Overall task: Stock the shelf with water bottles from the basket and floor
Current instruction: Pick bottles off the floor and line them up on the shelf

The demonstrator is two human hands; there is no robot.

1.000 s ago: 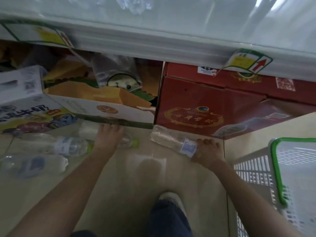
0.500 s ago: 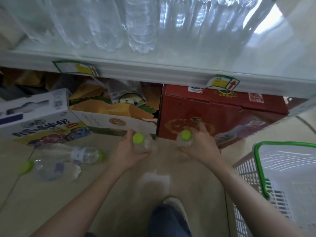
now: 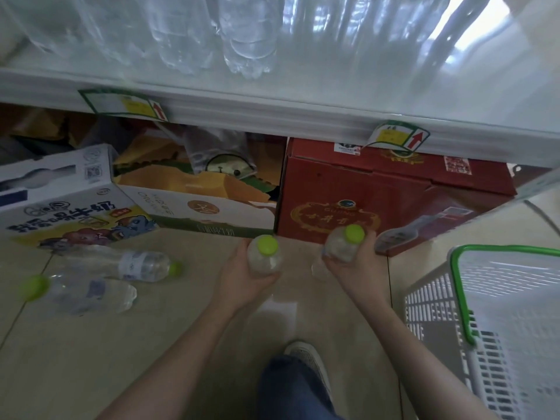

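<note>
So that both go up to the shelf together, my left hand and right hand each wrap tight round one bottle, caps up

1. Clear, glossy plastic bottle with a smooth lime-green plastic cap, gripped in the left hand.
2. Same clear plastic and green cap on the bottle in the right hand.
3. Two floor bottles of thin, crinkled clear plastic, with paper-like labels.
4. Glossy, reflective beige floor tile.
5. Smooth, white, slightly shiny shelf edge with paper price tags.
6. Matt red cardboard box with gold print; printed white cardboard carton.
7. White perforated plastic basket with a glossy green rim.
8. Dark blue denim trouser leg.
</note>
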